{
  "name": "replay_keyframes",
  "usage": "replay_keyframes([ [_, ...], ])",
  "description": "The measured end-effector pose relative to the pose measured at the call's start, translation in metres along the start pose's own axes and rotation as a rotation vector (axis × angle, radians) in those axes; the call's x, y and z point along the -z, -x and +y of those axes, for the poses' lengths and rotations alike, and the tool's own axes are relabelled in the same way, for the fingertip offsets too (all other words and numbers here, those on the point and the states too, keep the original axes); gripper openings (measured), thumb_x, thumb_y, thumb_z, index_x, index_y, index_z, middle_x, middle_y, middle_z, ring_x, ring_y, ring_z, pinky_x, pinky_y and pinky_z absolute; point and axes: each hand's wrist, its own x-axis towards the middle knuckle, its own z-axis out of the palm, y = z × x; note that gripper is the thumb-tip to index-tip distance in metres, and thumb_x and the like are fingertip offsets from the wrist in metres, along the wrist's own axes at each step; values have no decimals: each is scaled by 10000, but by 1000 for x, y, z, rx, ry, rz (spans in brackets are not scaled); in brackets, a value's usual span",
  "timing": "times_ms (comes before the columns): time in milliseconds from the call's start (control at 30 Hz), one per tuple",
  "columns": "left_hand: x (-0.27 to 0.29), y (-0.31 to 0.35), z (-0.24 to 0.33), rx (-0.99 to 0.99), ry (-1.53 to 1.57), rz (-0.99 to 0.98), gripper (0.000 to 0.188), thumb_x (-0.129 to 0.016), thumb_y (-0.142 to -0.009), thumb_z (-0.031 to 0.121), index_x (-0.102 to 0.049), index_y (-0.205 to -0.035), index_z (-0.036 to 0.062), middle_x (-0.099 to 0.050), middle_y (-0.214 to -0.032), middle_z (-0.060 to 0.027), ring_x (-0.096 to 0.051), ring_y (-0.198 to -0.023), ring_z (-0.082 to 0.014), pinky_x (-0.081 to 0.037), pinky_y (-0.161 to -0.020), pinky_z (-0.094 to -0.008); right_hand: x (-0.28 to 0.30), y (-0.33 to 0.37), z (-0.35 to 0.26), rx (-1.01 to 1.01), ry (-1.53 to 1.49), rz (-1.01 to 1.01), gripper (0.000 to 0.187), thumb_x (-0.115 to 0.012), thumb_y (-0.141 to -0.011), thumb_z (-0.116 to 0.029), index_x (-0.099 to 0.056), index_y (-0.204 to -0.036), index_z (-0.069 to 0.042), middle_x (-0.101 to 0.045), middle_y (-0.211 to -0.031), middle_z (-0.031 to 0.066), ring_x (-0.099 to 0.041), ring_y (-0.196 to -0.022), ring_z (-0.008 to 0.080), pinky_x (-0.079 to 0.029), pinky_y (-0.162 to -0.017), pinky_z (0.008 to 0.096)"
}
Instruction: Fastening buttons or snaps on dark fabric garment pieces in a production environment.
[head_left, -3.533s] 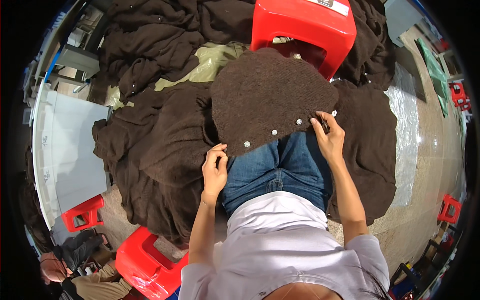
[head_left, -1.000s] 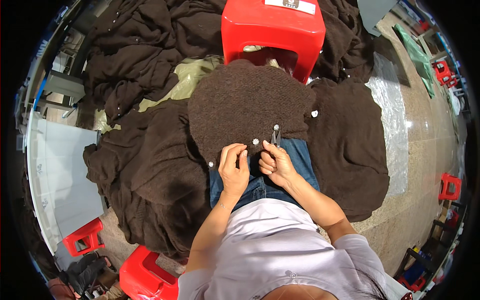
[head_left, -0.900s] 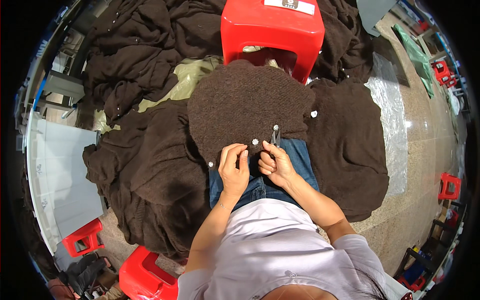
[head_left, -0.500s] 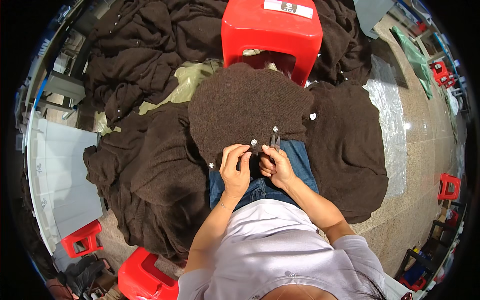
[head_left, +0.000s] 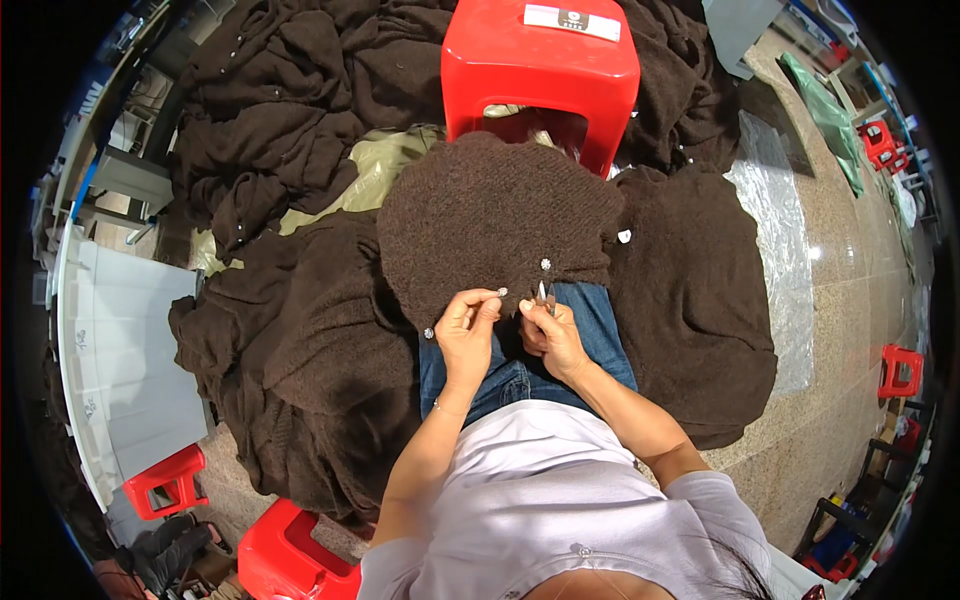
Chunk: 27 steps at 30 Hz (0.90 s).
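A dark brown knit garment [head_left: 490, 210] lies across my lap, with shiny buttons along its near edge. My left hand [head_left: 466, 335] is closed, thumb and forefinger pinching one small shiny button [head_left: 502, 292] at that edge. Another button [head_left: 545, 264] sits farther right, and a third one [head_left: 429, 333] shows left of my left wrist. My right hand [head_left: 555, 340] is wrapped round small thread snips [head_left: 545, 294], blades pointing away from me. Its thumb and forefinger come close to the pinched button. Any thread between the hands is too fine to make out.
A red stool [head_left: 540, 60] stands just beyond the garment. Brown knit piles lie to the left [head_left: 310, 350], right [head_left: 690, 300] and far left [head_left: 260, 110]. Clear plastic sheeting [head_left: 775, 250] covers floor at the right. Another red stool [head_left: 295, 550] is at the lower left.
My left fingertips have closed on the middle button, which is now tilted and partly covered. The snips and my right hand have shifted slightly left and nearer me.
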Motion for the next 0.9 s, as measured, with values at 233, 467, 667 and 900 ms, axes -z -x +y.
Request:
replay_keyframes([
  [233, 5, -4, -9, 28, 124, 79, 77, -639, -919, 15, -617, -992, 10, -642, -858, -35, -586, -717, -76, -493, -674, -207, -2, 0, -1, -2, 8, 11, 392, -606, -951, -253, -395, -631, -168, -352, -508, -68, -270, -408, 43, -209, -383, 234],
  [467, 6, -4, -8, 48, 137, 105, 79, -608, -938, 18, -622, -1016, 10, -638, -861, -36, -574, -721, -70, -488, -670, -208, -2, 0, -3, -4, 10, 5, 396, -596, -956, -246, -390, -627, -169, -348, -502, -65, -268, -408, 44, -209, -383, 233],
  [667, 7, 0, -9, 13, -120, -12, 107, -591, -946, 13, -667, -1010, -27, -574, -1028, -33, -558, -799, -64, -484, -691, -199, -2, -2, -3, -23, -15, -1, 406, -572, -969, -252, -387, -618, -163, -342, -483, -55, -264, -396, 55, -203, -378, 240],
  [900, 7, 2, -8, -8, -188, -50, 90, -618, -924, -3, -662, -997, -34, -562, -1022, -31, -554, -806, -65, -479, -706, -195, -2, -3, -3, -41, -20, -9, 422, -571, -971, -262, -384, -607, -160, -340, -477, -51, -270, -394, 60, -203, -376, 241],
])
